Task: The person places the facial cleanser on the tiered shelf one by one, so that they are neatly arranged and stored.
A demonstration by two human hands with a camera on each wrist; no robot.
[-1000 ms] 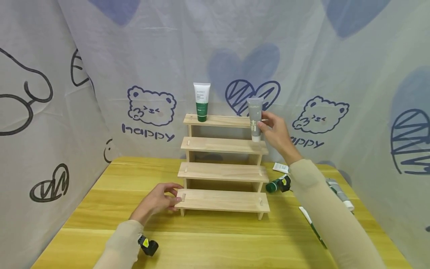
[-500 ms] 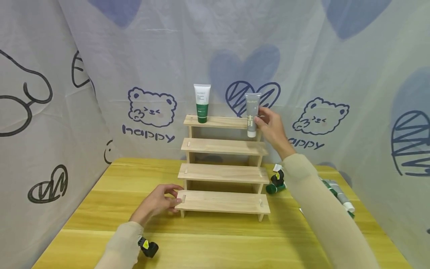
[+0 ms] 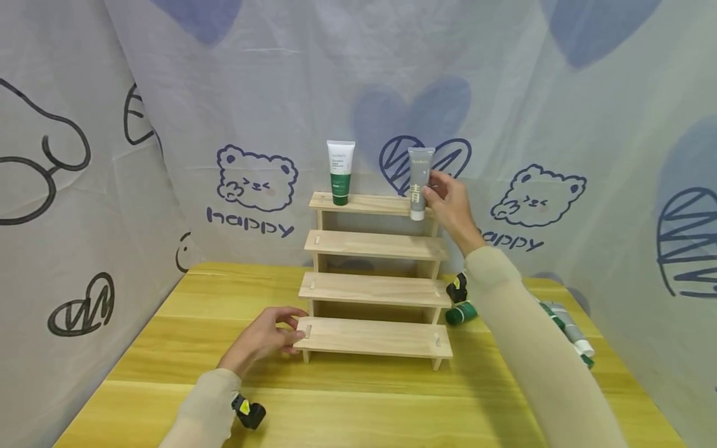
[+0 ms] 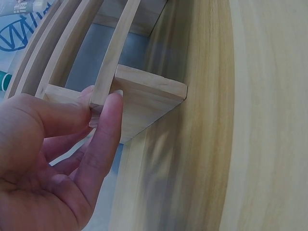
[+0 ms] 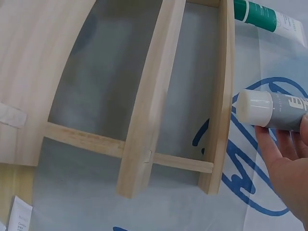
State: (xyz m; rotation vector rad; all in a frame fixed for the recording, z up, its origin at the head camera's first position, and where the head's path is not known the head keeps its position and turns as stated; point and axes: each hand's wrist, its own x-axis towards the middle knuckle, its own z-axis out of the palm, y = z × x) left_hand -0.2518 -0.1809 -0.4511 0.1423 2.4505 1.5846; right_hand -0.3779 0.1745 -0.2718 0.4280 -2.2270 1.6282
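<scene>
My right hand (image 3: 451, 208) holds a grey tube (image 3: 420, 180) upright, its white cap down, in front of the right end of the top shelf. In the right wrist view that white cap (image 5: 255, 107) hangs beside the top board, with fingers around the grey body. At the lower left, my left hand (image 3: 267, 339) pinches the left end of the lowest step of a wooden tiered stand (image 3: 370, 336). The left wrist view has thumb and finger on either side of that board's corner (image 4: 108, 72). A white and green tube (image 3: 340, 173) stands on the top shelf's left end.
Right of the stand, a green-capped tube (image 3: 461, 313) lies on the wooden table (image 3: 336, 410). Several more tubes (image 3: 571, 330) lie farther right, partly behind the right sleeve (image 3: 538, 336). A printed cloth (image 3: 269, 93) hangs behind the stand.
My right hand has raised the grey tube and shifted it slightly left, and its printed front has turned more into view. My left hand stays at the lowest step.
</scene>
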